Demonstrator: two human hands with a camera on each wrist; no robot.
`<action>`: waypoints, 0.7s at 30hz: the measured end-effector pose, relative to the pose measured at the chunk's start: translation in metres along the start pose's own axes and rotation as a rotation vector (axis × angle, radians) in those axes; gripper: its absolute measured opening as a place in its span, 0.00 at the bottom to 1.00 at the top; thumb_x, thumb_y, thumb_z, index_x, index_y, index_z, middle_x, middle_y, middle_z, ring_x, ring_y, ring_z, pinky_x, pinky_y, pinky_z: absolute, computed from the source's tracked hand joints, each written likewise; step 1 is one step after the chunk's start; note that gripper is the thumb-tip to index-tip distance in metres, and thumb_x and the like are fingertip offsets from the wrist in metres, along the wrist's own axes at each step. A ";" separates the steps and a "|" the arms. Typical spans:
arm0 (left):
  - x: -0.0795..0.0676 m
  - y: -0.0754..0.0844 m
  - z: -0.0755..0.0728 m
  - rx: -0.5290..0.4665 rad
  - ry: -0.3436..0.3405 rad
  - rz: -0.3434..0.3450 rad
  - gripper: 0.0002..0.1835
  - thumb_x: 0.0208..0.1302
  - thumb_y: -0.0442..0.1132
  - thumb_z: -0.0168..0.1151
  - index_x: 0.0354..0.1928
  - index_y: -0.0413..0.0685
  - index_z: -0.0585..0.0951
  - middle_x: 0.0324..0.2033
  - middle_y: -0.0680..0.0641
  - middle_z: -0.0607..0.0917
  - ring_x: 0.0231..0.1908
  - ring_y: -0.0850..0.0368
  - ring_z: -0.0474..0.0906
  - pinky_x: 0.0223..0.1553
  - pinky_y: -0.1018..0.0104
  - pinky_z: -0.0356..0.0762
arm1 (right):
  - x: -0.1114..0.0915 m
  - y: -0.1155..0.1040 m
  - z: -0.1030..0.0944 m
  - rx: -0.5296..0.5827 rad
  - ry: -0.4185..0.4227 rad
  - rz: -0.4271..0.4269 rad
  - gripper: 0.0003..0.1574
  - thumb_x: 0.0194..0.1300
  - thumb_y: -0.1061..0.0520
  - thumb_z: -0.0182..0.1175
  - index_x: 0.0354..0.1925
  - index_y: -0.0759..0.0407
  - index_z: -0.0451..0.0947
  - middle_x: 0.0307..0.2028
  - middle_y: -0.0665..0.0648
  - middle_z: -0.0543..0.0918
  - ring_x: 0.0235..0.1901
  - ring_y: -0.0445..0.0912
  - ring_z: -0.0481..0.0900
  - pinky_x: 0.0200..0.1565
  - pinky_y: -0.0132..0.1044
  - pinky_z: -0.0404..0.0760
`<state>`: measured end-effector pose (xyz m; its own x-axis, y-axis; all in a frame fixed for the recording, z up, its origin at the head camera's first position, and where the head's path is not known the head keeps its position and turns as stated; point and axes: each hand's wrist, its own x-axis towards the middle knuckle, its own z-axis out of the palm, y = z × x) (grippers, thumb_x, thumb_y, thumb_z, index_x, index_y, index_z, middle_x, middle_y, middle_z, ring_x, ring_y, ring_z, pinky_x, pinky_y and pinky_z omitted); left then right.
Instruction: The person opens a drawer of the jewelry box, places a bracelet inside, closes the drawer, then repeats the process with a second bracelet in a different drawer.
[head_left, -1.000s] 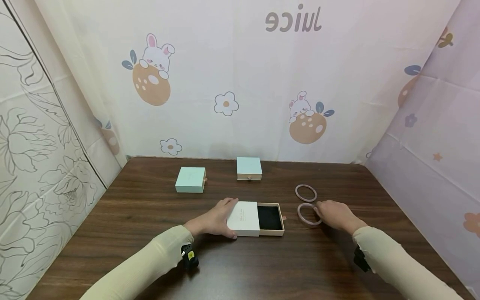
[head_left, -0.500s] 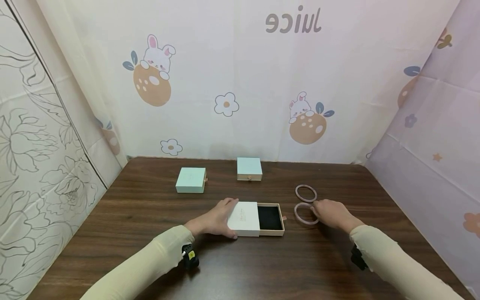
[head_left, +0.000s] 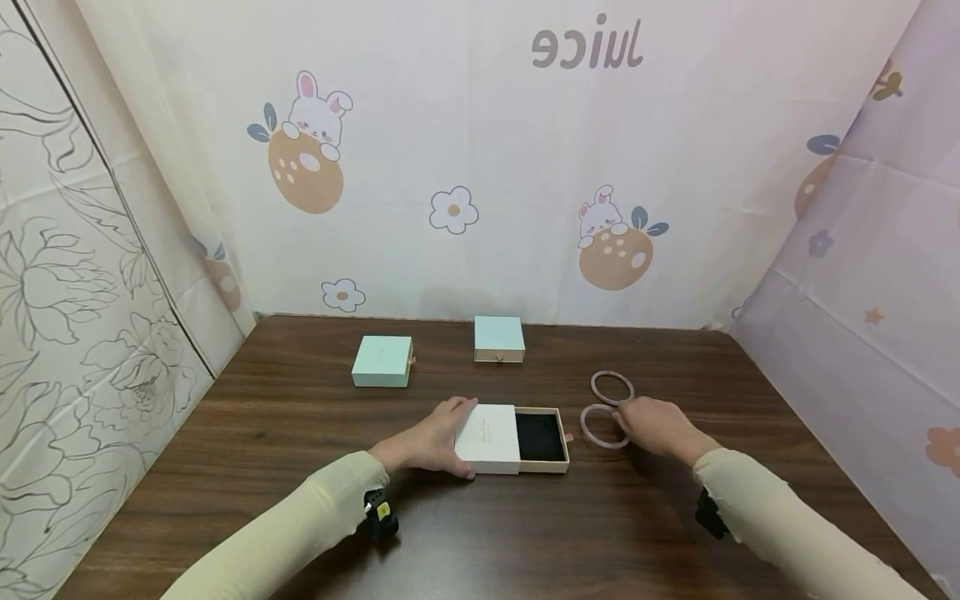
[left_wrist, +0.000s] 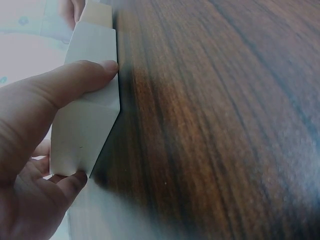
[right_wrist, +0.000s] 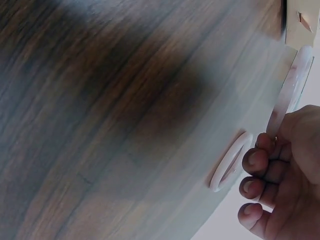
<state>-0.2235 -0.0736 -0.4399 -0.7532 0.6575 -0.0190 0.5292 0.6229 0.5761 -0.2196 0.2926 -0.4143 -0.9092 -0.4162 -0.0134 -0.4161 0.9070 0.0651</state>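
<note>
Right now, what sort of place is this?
Maybe a curtained-off corner of a room: there's a table, small boxes on it, and a bunny curtain hanging behind.

box lettering (head_left: 486,431) illegible, sleeves (head_left: 300,517) cut off

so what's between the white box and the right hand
In the head view: the bangle the right hand pinches, then a sliver of bare table before the white box.
</note>
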 end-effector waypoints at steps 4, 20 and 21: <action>-0.001 0.001 0.000 -0.005 -0.003 0.000 0.58 0.44 0.47 0.77 0.72 0.36 0.52 0.66 0.38 0.60 0.62 0.47 0.58 0.58 0.53 0.64 | 0.001 -0.004 -0.002 -0.012 0.009 -0.015 0.14 0.69 0.58 0.53 0.24 0.57 0.71 0.17 0.49 0.69 0.16 0.42 0.68 0.21 0.40 0.71; 0.000 -0.001 0.001 -0.003 0.002 0.000 0.58 0.43 0.47 0.77 0.72 0.36 0.53 0.66 0.38 0.60 0.62 0.47 0.58 0.58 0.52 0.64 | 0.009 -0.012 -0.003 -0.031 0.081 -0.076 0.14 0.68 0.59 0.54 0.24 0.55 0.70 0.18 0.50 0.70 0.18 0.44 0.71 0.22 0.44 0.72; -0.001 -0.001 0.001 -0.005 0.002 0.000 0.58 0.43 0.47 0.77 0.72 0.36 0.53 0.66 0.39 0.60 0.62 0.47 0.58 0.58 0.52 0.64 | 0.010 -0.013 -0.004 -0.031 0.081 -0.081 0.14 0.68 0.59 0.54 0.24 0.55 0.70 0.18 0.50 0.70 0.18 0.44 0.71 0.22 0.44 0.73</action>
<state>-0.2231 -0.0741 -0.4417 -0.7537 0.6569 -0.0175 0.5276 0.6208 0.5799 -0.2226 0.2762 -0.4117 -0.8677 -0.4933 0.0609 -0.4867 0.8681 0.0981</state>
